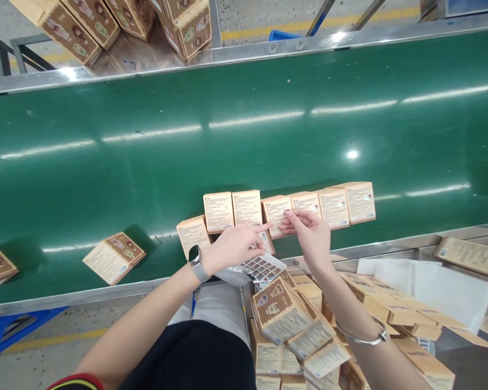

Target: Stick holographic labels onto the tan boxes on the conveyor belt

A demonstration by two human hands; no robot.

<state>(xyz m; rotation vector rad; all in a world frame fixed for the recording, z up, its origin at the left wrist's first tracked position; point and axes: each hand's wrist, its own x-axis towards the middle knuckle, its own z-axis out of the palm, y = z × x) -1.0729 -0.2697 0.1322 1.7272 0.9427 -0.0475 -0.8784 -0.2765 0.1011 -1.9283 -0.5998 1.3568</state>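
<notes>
A row of small brown and cream cardboard boxes (218,208) stands along the near edge of the green conveyor belt, printed text facing up. My left hand (238,244) grips a sheet of small dark stickers (264,269), its index finger stretched towards a box (275,208) in the middle of the row. Over that same box, my right hand (311,233) pinches a tiny dark sticker (287,212) between thumb and index finger. Boxes at the right end of the row, such as the last box (361,201), bear a small coloured sticker on top.
The green belt (244,146) runs across the view between metal rails. Two separate boxes (114,257) lie to the left. A heap of boxes (284,311) fills the space below my right arm. More boxes (193,30) stand on a metal ledge beyond the belt.
</notes>
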